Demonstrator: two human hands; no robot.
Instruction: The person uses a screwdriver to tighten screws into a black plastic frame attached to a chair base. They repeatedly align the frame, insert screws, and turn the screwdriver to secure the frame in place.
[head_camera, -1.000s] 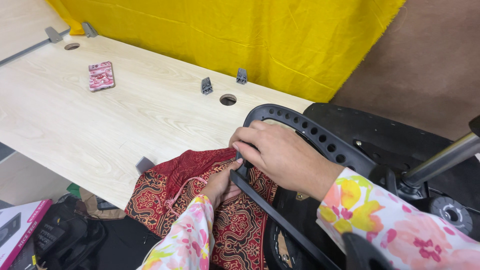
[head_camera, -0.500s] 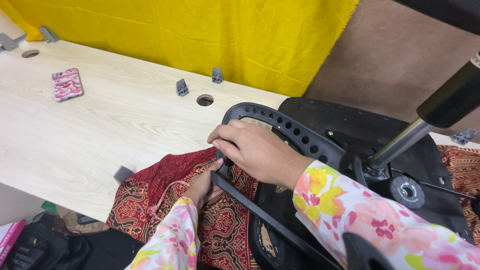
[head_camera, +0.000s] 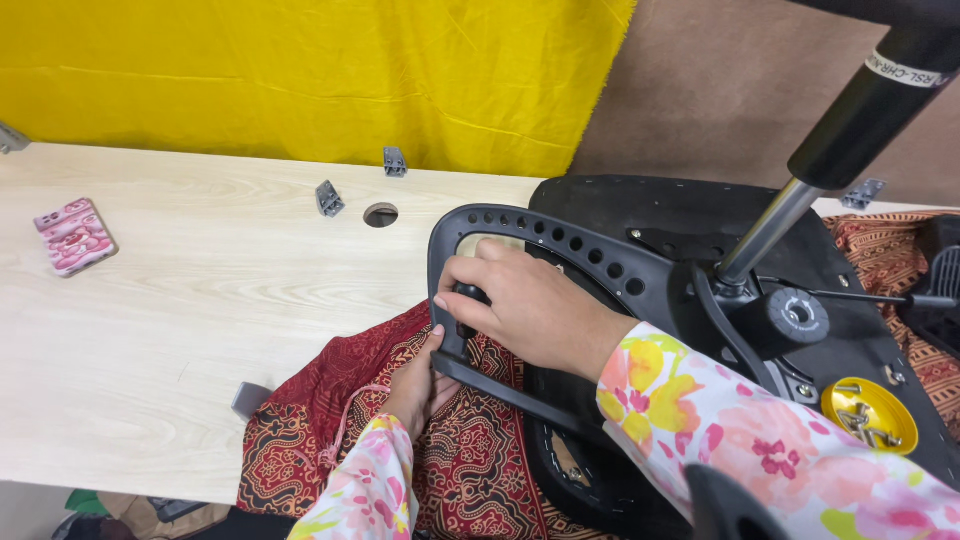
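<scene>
An upturned black office chair seat (head_camera: 700, 230) lies on the wooden table (head_camera: 180, 310), its gas cylinder (head_camera: 850, 130) pointing up to the right. My right hand (head_camera: 525, 305) grips a small black knob on the chair's perforated black armrest loop (head_camera: 520, 225). My left hand (head_camera: 420, 385) reaches up from below and holds the lower bar of that armrest from underneath, resting on the red patterned cloth (head_camera: 330, 440). Both arms wear floral sleeves.
A yellow lid with several screws (head_camera: 868, 413) sits on the chair base at right. A pink phone case (head_camera: 72, 235) lies at far left. Grey brackets (head_camera: 328, 198) and a cable hole (head_camera: 380, 214) are near the yellow curtain (head_camera: 300, 70).
The view has shifted right and closer to the chair. My right hand slid down the armrest onto the knob; my left hand stays under the bar.
</scene>
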